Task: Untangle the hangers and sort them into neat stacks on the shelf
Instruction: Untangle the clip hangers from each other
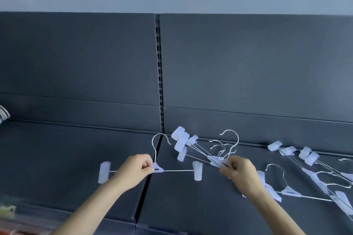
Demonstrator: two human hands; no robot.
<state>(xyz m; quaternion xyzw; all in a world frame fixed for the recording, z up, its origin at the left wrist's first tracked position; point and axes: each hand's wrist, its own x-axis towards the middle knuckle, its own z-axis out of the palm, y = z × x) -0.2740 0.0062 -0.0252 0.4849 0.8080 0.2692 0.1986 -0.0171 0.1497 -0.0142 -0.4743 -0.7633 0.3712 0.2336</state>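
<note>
My left hand [136, 168] pinches the white centre piece of a single clip hanger [177, 170], held level above the dark shelf [57, 158] with its metal hook pointing up and a pale clip at each end. My right hand [239, 172] grips the centre pieces of a bunch of hangers [193, 144], whose bars slant up to the left, clips fanned out near the back wall and hooks crowded above my fingers. Further right, a loose hanger [290, 191] lies flat by my right wrist, and a tangle of more hangers [313, 160] spreads toward the right edge.
The shelf's dark back panel [76, 66] rises behind, with a slotted upright [160, 82] at the seam between two shelf boards. A striped object [3, 113] shows at the far left edge. Blurred items [7, 212] sit below the shelf's front lip at lower left.
</note>
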